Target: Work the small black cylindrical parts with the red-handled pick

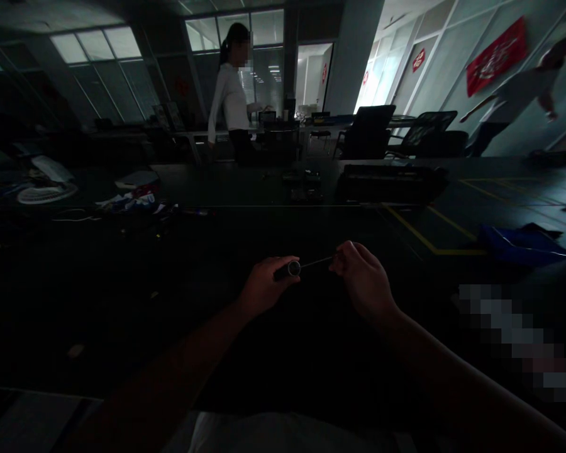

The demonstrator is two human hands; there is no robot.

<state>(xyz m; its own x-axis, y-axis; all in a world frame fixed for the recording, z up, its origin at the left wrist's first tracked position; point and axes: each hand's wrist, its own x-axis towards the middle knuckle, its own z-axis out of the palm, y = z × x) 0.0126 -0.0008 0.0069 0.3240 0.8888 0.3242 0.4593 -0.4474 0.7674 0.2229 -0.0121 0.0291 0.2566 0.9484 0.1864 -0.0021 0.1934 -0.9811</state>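
My left hand [264,283] is closed around a short dark cylinder [283,272] that looks like a flashlight. Its round end has a shiny rim and faces me. Opposite, my right hand [361,274] pinches a thin, straight, light-coloured strand or rod [317,261]. This thin piece runs from the right fingertips to the rim of the cylinder; whether it is a cord or a stiff rod I cannot tell. Both hands are held over the dark table [207,352], a short gap apart. Dim light hides the fingers' details and the right fingers cover the far end of the thin piece.
A blue bag-like item [519,245] lies at the right, near yellow tape lines [419,236]. A long black object [391,184] sits across the table, with crumpled items [136,198] to the left. Beyond are office chairs [365,132] and two people [233,94].
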